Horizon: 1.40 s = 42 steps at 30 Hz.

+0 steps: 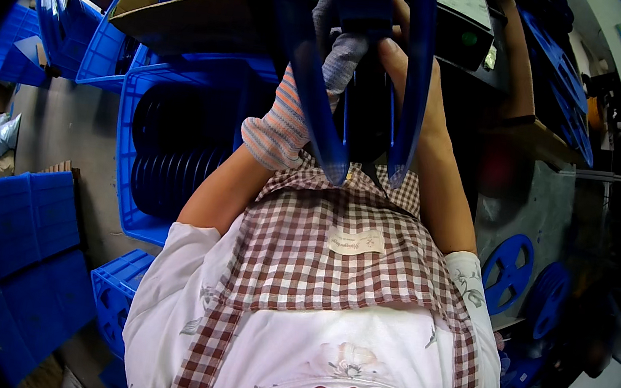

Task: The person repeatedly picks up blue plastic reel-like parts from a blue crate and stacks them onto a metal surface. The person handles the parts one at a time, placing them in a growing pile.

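Left hand, striped glove, and bare right hand flank blue reel, fingers bent; exact grip unclear. Blue crate, dark discs inside, left of reel.

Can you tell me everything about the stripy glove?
The stripy glove covers the person's left hand and ends around the wrist. It looks knitted, with orange, grey and pale stripes and greyer fingers. It points away from the body, partly hidden behind a curved blue piece; I can't tell whether they touch.
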Available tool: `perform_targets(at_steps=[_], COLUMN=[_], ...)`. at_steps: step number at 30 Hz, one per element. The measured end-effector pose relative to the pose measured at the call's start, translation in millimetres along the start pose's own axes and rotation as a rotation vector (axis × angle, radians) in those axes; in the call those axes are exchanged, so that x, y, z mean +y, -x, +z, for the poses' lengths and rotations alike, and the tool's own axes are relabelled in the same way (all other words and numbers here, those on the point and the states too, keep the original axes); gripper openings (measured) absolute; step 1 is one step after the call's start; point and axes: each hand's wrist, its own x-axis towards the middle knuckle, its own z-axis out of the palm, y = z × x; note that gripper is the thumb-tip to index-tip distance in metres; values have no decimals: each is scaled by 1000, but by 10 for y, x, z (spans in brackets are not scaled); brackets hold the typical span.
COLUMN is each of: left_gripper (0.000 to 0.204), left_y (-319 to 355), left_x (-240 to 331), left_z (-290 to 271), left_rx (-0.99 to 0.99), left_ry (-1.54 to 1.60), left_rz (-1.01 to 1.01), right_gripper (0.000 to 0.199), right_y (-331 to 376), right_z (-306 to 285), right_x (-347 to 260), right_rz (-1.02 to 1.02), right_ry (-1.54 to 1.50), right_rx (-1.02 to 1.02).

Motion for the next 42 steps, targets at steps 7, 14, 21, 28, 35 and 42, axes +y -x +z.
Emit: perform_targets(at_steps=[7,14,21,28,35,42], left_gripper=[53,49,46,49,43,45], left_y=[-66,-141,-1157,-1702,-1776,-1207], left_x=[-20,327,1090,1318,1391,1143], left_z=[-17,-99,253,878,714,982], left_rx=[-22,-57,-373,-455,-353,-11], left_ry=[-53,-347,-720,-690,-653,-1264], left_rz=[-37,-89,100,196,142,372], right_gripper=[74,74,72,71,73,70], right_y=[-19,-225,-975,-2113,-2376,-2234], right_z=[-119,-616,-1330,-1515,-1429,-1646], right_x=[34,-403,-689,-835,-769,-721], right_rz=[-96,-227,-72,-126,-48,-285], right_ry=[221,680,1087,1346,1332,1574], right_rx=[-16,-156,-239,-195,-237,-138])
